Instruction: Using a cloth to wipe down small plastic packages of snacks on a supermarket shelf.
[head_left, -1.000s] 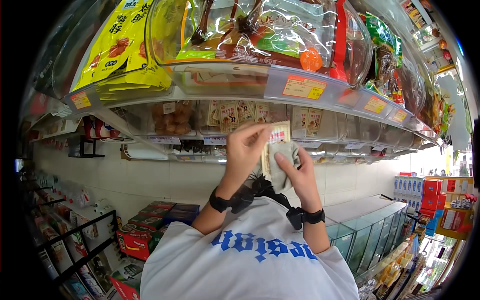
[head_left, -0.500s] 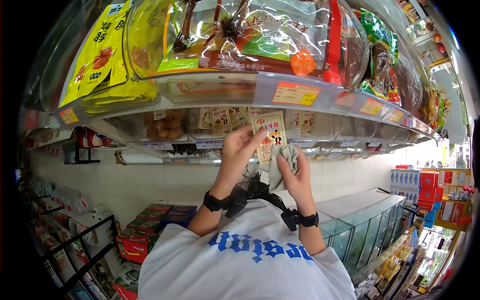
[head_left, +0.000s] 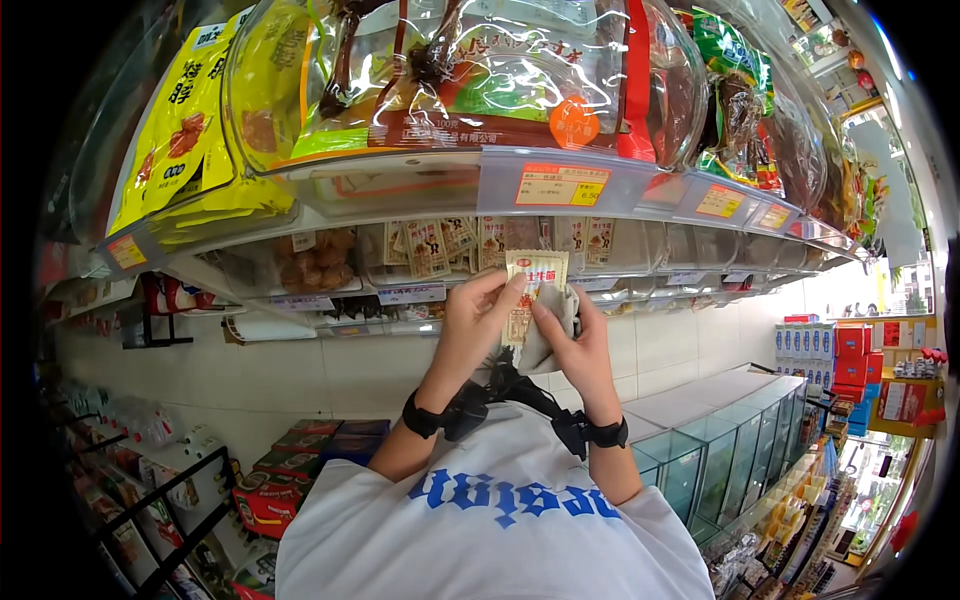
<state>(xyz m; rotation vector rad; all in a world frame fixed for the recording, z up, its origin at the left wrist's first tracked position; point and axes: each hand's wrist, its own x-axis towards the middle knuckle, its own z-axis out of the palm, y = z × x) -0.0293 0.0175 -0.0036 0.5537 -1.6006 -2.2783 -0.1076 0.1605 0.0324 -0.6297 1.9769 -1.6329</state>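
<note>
In front of my chest, below the shelf edge, I hold a small cream snack packet (head_left: pixel 537 266) with red print. My left hand (head_left: pixel 468 318) is closed on its left side, thumb on the front. A grey cloth (head_left: pixel 537 354) is in my right hand (head_left: pixel 584 345), whose thumb presses on the packet's right side. The cloth lies along that side and hangs below; how far it reaches behind the packet is hidden. Similar small packets (head_left: pixel 428 248) stand in a clear bin on the lower shelf, just beyond my hands.
Overhanging the lower bins is an upper shelf (head_left: pixel 340 182) with clear bins of yellow snack bags (head_left: pixel 185 130) and larger packs. Red boxes (head_left: pixel 268 500) are stacked at lower left. Glass cases (head_left: pixel 690 465) stand to the right. Black bands circle both my wrists.
The packet has turned more upright and sits slightly lower. My right hand has shifted the cloth against its right side, with the thumb now higher on the front. The shelf appears farther left.
</note>
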